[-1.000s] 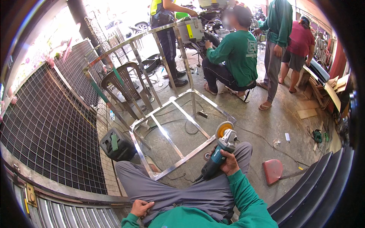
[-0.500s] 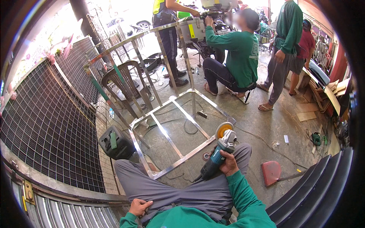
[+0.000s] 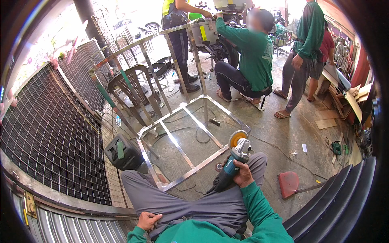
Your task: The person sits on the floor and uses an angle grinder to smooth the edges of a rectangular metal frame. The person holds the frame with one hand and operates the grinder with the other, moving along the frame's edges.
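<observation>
My right hand (image 3: 243,175) is wrapped round the teal and black body of an angle grinder (image 3: 229,170), held over my right thigh. Its round orange disc (image 3: 238,139) points up and away from me, close to the near right part of a welded metal frame (image 3: 210,163). That frame has shiny square bars low in front of me and a tall upright back. My left hand (image 3: 148,221) rests on my left thigh, holding nothing, with fingers partly stretched out. The grinder's cord drops toward my lap.
A black container (image 3: 123,153) and a brown plastic chair (image 3: 131,87) stand left, beside a mesh panel (image 3: 52,133). A red pad on a bar (image 3: 288,185) lies right. Cords cross the floor. Ahead, a person in green (image 3: 255,60) crouches by a motorcycle (image 3: 227,50); others stand nearby.
The crouching person has shifted slightly left and raised an arm toward the motorcycle. The standing person in green has moved a little. My hands and the grinder are nearly still.
</observation>
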Motion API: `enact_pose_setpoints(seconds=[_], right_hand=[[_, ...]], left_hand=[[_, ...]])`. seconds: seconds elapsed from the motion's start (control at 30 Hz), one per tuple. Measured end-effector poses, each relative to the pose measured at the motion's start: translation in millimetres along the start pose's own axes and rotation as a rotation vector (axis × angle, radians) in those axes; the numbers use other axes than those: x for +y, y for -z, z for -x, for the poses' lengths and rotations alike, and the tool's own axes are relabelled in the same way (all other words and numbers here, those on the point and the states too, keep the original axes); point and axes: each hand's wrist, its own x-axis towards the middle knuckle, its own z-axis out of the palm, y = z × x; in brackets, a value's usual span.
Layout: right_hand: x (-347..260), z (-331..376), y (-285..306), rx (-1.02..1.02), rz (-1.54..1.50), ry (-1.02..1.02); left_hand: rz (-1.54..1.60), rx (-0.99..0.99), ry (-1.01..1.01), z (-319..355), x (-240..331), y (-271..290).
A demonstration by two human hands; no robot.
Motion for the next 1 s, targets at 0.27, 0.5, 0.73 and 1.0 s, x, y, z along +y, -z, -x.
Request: enact_pose_setpoints(seconds=[0.27, 0.5, 0.73, 1.0], right_hand=[[-0.4, 0.1, -0.7, -0.011, -0.001, -0.005], [0.1, 0.2, -2.3, -0.013, -0.004, 0.000], [-1.5, 1.7, -2.4, 0.009, 0.007, -0.021], [-1.3, 0.7, -4.1, 0.020, -0.005, -0.028]], left_hand=[[-0.012, 0.011, -0.021, -3.7, -6.4, -0.8], [0.049, -0.003, -0.014, -1.9, -3.8, -1.2], [0.039, -0.011, -0.012, -0.7, -0.8, -0.6], [0.024, -0.017, -0.011, -2.2, -1.4, 0.6]])
